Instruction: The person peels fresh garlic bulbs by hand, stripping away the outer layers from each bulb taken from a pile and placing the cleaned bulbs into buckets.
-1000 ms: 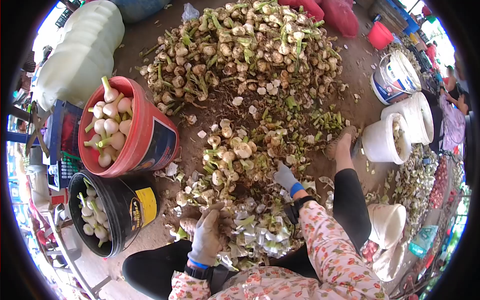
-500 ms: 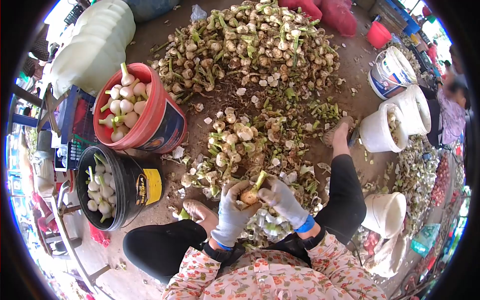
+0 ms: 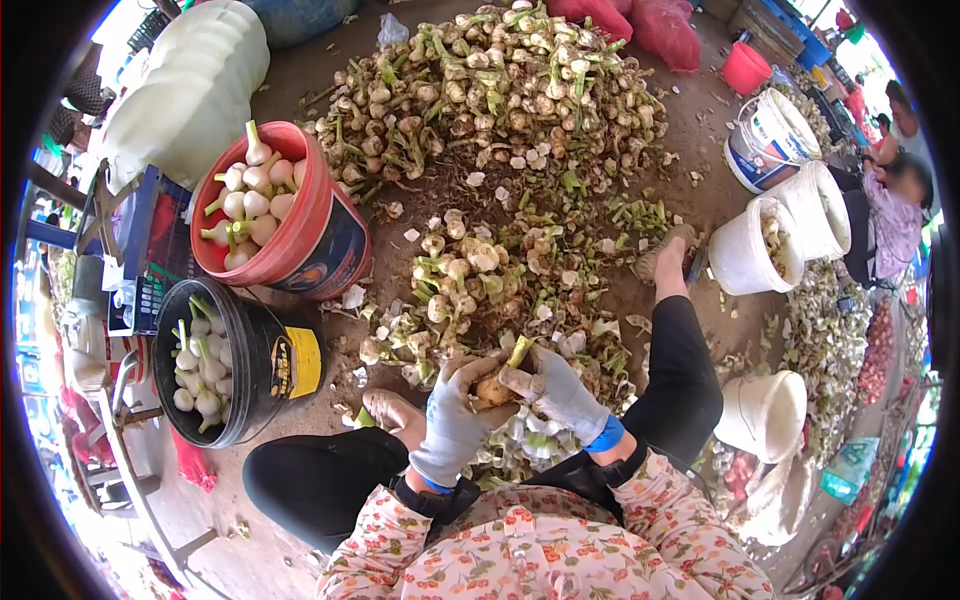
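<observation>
Between my gloved hands is a brownish garlic bulb (image 3: 493,391) with a short green stem stub pointing up and to the right. My left hand (image 3: 452,422) wraps round the bulb from the left, fingers closed. From the right, my right hand (image 3: 566,398) presses its thumb and fingers against the bulb near the stem, partly covering it. Both gloves are grey-white and soiled. Below the hands lie pale peeled skins (image 3: 530,442). Just beyond them sits a small heap of unpeeled garlic bulbs (image 3: 462,275) among green stem cuttings.
A large garlic pile (image 3: 500,90) stands ahead. To the left are a red bucket (image 3: 330,245) and a black bucket (image 3: 262,365), both holding clean white bulbs. White buckets (image 3: 740,250) stand on the right, near a seated person (image 3: 900,215). My feet flank the small heap.
My right thumb has moved left across the bulb, which now shows less. My left hand keeps its hold. The view has shifted slightly, and the seated person at right shows more fully.
</observation>
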Tool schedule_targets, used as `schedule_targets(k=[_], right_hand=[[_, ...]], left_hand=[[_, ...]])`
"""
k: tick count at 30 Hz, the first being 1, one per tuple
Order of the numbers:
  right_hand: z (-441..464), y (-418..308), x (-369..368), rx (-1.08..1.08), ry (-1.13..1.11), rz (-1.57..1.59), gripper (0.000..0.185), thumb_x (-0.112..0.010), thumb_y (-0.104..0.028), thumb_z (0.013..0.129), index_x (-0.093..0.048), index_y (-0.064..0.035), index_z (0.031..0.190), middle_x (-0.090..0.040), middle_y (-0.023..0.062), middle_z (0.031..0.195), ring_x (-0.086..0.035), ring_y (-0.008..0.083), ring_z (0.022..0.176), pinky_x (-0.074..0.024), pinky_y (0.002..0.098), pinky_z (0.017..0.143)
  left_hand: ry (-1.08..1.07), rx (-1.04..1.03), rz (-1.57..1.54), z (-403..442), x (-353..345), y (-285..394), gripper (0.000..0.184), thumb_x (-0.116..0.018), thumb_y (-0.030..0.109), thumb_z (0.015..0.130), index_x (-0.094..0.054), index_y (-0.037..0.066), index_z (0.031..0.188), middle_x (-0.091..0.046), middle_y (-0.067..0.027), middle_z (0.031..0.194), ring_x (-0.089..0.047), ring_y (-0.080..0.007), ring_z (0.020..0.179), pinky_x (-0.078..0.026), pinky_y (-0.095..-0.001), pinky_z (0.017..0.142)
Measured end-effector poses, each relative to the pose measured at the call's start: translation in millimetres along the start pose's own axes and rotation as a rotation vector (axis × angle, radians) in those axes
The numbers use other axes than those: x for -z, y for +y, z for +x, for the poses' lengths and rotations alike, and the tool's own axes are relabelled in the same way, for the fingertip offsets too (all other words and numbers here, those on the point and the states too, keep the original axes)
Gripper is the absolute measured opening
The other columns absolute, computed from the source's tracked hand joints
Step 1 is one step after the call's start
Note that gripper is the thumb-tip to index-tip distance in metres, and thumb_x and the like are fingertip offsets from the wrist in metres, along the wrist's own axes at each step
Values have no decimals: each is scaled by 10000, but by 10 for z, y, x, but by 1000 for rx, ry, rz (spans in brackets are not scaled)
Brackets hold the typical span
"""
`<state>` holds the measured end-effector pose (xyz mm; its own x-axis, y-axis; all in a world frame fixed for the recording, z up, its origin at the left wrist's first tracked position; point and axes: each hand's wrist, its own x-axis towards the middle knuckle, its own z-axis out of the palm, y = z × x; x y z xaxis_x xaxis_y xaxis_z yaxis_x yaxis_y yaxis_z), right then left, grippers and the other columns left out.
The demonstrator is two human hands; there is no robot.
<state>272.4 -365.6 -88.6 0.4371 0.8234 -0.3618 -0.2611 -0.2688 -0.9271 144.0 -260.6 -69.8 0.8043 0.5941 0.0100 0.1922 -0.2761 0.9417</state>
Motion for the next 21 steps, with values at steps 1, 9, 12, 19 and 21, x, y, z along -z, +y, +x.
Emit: schedule_targets(k=[1, 9, 12, 19, 21], right_hand=[[-6, -7, 2, 19, -11, -13, 244, -595, -216, 908, -559, 2, 1011, -557, -8, 826, -483, 71, 746, -436, 242, 662], [-49, -132, 44, -106, -79, 55, 217, -605, -165, 888, -581, 11, 1013, -580, -6, 835, -498, 58, 729, -434, 225, 636], [-38, -124, 47, -143, -78, 72, 198, -612, -140, 880, -587, 17, 999, -585, -7, 825, -494, 47, 714, -429, 206, 629], [1, 114, 13, 194, -70, 9, 173, -601, -67, 876, -601, -8, 1038, -615, 2, 868, -518, 54, 731, -427, 201, 644], [-37, 42, -55, 152, -19, 105, 161, -605, -55, 871, -603, -15, 1027, -620, 20, 889, -530, 68, 742, -430, 212, 647]], left_hand=[[-8, 48, -76, -20, -19, -82, 589, -821, 36, 554, -601, 6, 1100, -567, -107, 1094, -568, -202, 1010, -456, -313, 896], [-38, 257, -438, -69, -29, -271, 589, -799, 2, 600, -578, -11, 1146, -566, -89, 1125, -560, -174, 1020, -445, -282, 897], [-39, 262, -391, -36, 14, -201, 646, -764, -96, 593, -529, -24, 1191, -586, -70, 1120, -570, -143, 1012, -457, -268, 905], [-350, 604, -1318, -95, 79, -424, 620, -668, 439, 795, -502, 50, 1248, -623, -72, 989, -617, -157, 781, -464, -225, 592], [-345, 670, -1475, -114, 34, -430, 691, -591, 590, 801, -508, 62, 1239, -627, -79, 977, -612, -161, 756, -431, -211, 529]])
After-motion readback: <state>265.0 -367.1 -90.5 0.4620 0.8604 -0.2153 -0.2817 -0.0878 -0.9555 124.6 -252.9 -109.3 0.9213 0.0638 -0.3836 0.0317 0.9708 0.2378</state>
